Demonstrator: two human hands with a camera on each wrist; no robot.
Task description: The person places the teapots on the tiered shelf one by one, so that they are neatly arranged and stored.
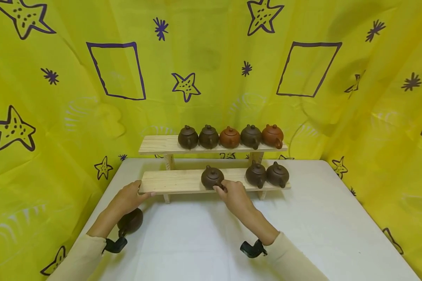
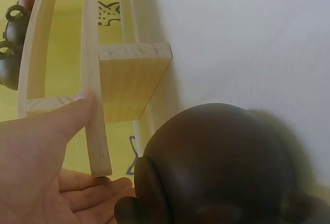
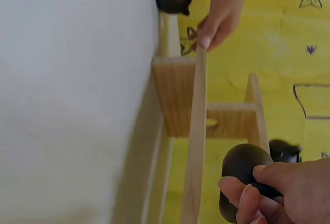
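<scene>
My right hand point(image 1: 236, 197) pinches a dark brown teapot point(image 1: 212, 176) at its handle, thumb and fingers round it. That teapot is upright at the middle of the lower board of a two-tier wooden shelf point(image 1: 176, 181). In the right wrist view the thumb lies against the teapot point(image 3: 242, 157), and the handle is hidden. With my left hand point(image 1: 129, 195) I grip the left end of the lower board, the thumb point(image 2: 80, 111) on its front edge. Just below this hand, on the table, is another dark teapot point(image 1: 131, 220), partly covered by the wrist.
Two dark teapots point(image 1: 267, 174) stand at the lower board's right end. On the upper board point(image 1: 158, 143) several brown and reddish teapots point(image 1: 229, 137) form a row. A white-covered table point(image 1: 190, 234) lies beneath, and a yellow patterned curtain point(image 1: 211, 105) surrounds it.
</scene>
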